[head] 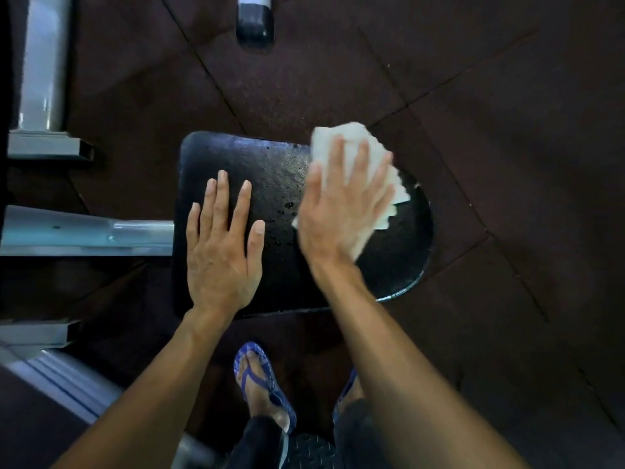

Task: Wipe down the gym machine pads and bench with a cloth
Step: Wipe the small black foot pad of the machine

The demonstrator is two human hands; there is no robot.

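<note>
A black padded seat (270, 170) lies below me, square at its left end and rounded at its right, with wet drops near its middle. My left hand (221, 245) rests flat on the pad's left half, fingers spread, holding nothing. My right hand (341, 201) presses a crumpled white cloth (358, 154) flat against the pad's right part. The cloth sticks out past the fingers at the far and right sides and overhangs the pad's far edge.
Grey metal frame bars (88, 231) of the machine run in from the left and meet the pad. A grey upright (42, 62) stands at the far left, another post foot (254, 25) at the top. Dark rubber floor tiles (507, 164) surround it. My feet in blue sandals (260, 380) stand below.
</note>
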